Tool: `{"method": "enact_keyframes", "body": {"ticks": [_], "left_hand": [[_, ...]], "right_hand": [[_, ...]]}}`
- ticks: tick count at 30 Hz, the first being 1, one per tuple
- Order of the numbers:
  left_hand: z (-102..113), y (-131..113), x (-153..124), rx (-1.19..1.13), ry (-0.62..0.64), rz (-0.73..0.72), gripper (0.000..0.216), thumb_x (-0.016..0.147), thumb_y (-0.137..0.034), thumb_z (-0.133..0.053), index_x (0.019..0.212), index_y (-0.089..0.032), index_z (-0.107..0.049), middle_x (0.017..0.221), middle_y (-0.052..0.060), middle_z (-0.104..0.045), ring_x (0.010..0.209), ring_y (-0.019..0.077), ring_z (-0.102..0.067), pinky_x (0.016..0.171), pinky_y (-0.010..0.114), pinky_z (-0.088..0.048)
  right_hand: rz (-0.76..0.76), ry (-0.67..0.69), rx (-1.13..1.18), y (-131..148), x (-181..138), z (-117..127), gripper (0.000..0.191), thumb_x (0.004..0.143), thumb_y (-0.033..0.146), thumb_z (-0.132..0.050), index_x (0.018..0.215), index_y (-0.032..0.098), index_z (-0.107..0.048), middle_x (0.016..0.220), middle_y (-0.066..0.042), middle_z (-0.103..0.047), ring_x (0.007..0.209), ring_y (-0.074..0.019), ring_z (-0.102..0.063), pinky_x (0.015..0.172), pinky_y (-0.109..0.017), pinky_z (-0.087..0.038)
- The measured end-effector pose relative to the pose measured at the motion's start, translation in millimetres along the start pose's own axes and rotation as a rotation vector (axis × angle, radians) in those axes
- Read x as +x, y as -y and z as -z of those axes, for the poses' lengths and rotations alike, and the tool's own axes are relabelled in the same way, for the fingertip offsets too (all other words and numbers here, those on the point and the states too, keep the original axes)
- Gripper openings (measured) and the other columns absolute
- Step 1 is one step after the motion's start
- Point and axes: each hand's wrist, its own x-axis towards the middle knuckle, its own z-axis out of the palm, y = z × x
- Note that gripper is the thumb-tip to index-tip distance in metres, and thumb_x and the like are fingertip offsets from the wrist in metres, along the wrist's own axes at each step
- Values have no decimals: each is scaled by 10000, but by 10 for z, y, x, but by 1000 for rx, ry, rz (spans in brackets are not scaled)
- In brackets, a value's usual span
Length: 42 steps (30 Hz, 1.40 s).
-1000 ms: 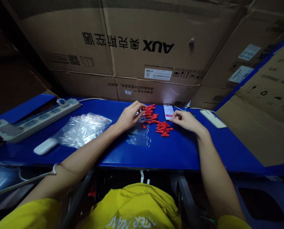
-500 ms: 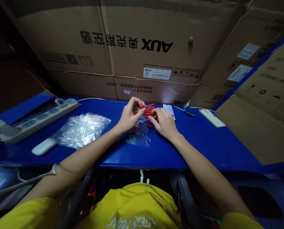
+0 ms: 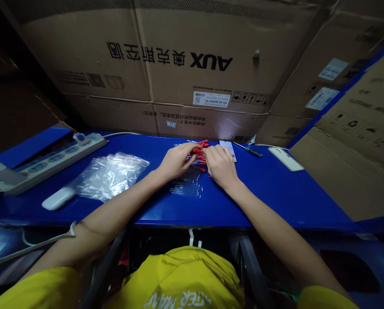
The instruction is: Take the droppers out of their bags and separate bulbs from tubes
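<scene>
Both hands meet over a small heap of red rubber caps (image 3: 201, 151) on the blue table (image 3: 275, 189). My left hand (image 3: 175, 161) has its fingers curled and pinches something thin among the caps; what it grips is too small to name. My right hand (image 3: 221, 166) lies palm down with fingers bent over the caps, covering most of the heap. A row of clear glass tubes (image 3: 187, 183) lies just in front of the hands, partly under the left one.
A pile of clear plastic bags (image 3: 110, 175) and a white oblong device (image 3: 58, 198) lie to the left, beside a power strip (image 3: 47, 162). A phone (image 3: 229, 149), a small screwdriver (image 3: 254, 151) and a white remote (image 3: 285, 159) sit to the right. Cardboard boxes (image 3: 192, 64) wall the back.
My right hand came left from beside the phone onto the red caps and met the left hand. Both hands have since dropped lower onto the heap.
</scene>
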Motion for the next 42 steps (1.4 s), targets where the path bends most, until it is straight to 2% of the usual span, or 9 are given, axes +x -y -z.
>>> {"method": "enact_keyframes", "body": {"ticks": [2,6,10,13,17,21,26,34,42], "left_hand": [[23,30,1,138,65,2,253,1064,-309,-508,1243,-191,-642,1287,130,-743,1185,264,-708,986,414,-561],[60,46,5,290,176,18,359,1098,-464,-469,1128,-171,-673,1108,143,-774,979,272,-740,825,377,-555],[70,45,-1,338,167,-13,404,1118,-501,-418,1136,-189,-676,1074,112,-782,927,245,-737,767,329,-520],[60,47,-1,388,185,-50,414,1134,-455,-388,1044,-179,-682,1016,101,-781,869,217,-730,716,298,-485],[98,59,21,348,248,-127,448,1147,-436,-352,983,-184,-684,980,73,-776,836,188,-715,673,280,-448],[184,74,58,293,271,-195,472,1146,-441,-356,912,-194,-684,874,54,-739,769,176,-674,659,289,-421],[267,81,80,224,283,-256,423,1138,-407,-400,896,-197,-677,845,40,-706,739,169,-635,653,299,-385],[339,101,103,180,306,-270,409,1137,-404,-396,945,-203,-696,881,47,-717,789,182,-639,693,302,-388],[418,70,130,154,324,-241,433,1132,-418,-410,896,-193,-694,853,57,-702,750,181,-618,692,304,-380]], "right_hand": [[-23,46,3,13,0,-26,339,1071,164,-397,1282,143,-662,1122,-181,-694,1042,-342,-540,903,-466,-385],[-4,90,-35,15,-3,-29,346,1090,192,-385,1291,123,-658,1128,-189,-683,1037,-342,-528,851,-446,-355],[106,87,-82,-22,2,-19,355,1128,221,-345,1239,137,-672,1051,-154,-701,979,-308,-525,797,-418,-328],[122,84,-113,-37,3,-31,359,1141,230,-339,1142,136,-686,1003,-141,-706,947,-293,-527,775,-407,-314],[136,84,-120,-55,-23,-57,380,1149,295,-350,995,157,-670,946,-123,-707,894,-273,-531,771,-403,-311],[139,74,-125,-102,-55,-70,375,1140,347,-391,963,166,-667,893,-98,-719,822,-246,-548,762,-387,-316],[133,90,-109,-142,-50,-66,408,1141,386,-386,954,170,-678,855,-87,-740,766,-224,-574,701,-368,-295],[112,87,-93,-165,-17,-62,409,1140,409,-406,948,173,-680,839,-93,-753,756,-214,-593,684,-351,-288],[115,93,-107,-177,7,-61,425,1146,419,-381,974,168,-678,830,-95,-759,756,-211,-599,679,-341,-287]]}}
